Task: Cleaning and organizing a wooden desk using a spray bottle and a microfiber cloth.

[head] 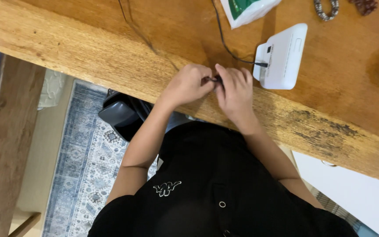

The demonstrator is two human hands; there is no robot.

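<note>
Hands, left and right, pinch a small dark object over grainy wooden table.

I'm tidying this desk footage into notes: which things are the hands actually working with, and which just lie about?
In hand:
left hand and right hand, pinching a small dark piece between them.

Lying about:
white box with its black cable; white bag; bead bracelet; wooden table.
</note>
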